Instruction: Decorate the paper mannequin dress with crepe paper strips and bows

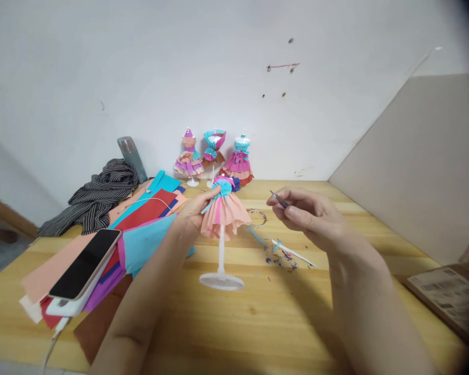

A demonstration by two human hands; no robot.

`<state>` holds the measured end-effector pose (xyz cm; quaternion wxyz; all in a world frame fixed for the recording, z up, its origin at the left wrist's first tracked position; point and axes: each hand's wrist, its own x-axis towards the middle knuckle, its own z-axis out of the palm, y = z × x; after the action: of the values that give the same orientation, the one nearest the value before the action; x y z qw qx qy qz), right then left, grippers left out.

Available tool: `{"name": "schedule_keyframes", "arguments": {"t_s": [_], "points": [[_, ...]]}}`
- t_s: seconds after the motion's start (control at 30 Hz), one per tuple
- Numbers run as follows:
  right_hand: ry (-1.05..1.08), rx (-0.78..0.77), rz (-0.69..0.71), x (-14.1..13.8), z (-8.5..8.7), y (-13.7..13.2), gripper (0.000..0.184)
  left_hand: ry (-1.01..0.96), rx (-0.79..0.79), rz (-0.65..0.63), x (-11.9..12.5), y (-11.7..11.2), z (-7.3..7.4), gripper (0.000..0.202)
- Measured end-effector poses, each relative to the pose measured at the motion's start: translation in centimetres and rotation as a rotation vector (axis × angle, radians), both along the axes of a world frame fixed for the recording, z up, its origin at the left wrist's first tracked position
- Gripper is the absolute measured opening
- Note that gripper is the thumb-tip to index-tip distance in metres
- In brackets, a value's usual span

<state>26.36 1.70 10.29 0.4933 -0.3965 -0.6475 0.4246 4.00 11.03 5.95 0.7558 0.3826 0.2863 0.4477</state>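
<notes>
We have our left hand (199,208) closed at the waist of the peach paper dress (229,214), thumb in front beside its blue rosette (223,188) and the other fingers mostly hidden. The dress sits directly at that hand's fingertips, on a white stand (221,260); whether the base touches the surface (254,317), we cannot tell. Our left forearm reaches up from below and left of the dress. Well apart, to the right of the dress, our right hand (310,208) is raised over the surface with its fingers curled, pinching a small dark pointed tool (278,199) whose tip points up and towards the dress. Below that hand, also right of the dress, lie a white stick (299,254) and scattered scraps (283,259). Behind the dress stand three dressed figures (188,159).
</notes>
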Motion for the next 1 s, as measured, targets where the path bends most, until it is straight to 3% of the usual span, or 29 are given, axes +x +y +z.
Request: {"name": "schedule_keyframes", "arguments": {"t_s": [0.1, 0.17, 0.3, 0.5, 0.67, 0.83, 1.0], "points": [[-0.103, -0.013, 0.049, 0.4, 0.1, -0.2, 0.037, 0.032, -0.110, -0.093, 0.1, -0.3, 0.2, 0.028], [-0.172, -0.021, 0.090, 0.7, 0.3, -0.3, 0.039, 0.041, -0.093, -0.052, 0.1, -0.5, 0.4, 0.025], [-0.241, -0.029, 0.133, 0.8, 0.8, -0.7, 0.037, 0.033, 0.044, 0.076, -0.1, -1.1, 1.2, 0.019], [-0.249, 0.007, 0.097, 0.7, 0.9, -1.0, 0.034, 0.021, 0.232, 0.208, -1.1, -3.0, 4.0, 0.020], [-0.410, 0.046, 0.264, 0.0, 1.1, -1.6, 0.040, 0.045, 0.329, 0.282, -1.4, -4.5, 5.1, 0.022], [-0.634, -0.063, 0.504, -1.0, 0.5, -1.3, 0.039, 0.044, 0.325, 0.266, -1.2, -4.7, 5.2, 0.024], [-0.613, -0.122, 0.531, -0.8, 0.2, -0.7, 0.038, -0.081, 0.233, 0.156, -1.5, -3.8, 5.0, 0.018]]}}
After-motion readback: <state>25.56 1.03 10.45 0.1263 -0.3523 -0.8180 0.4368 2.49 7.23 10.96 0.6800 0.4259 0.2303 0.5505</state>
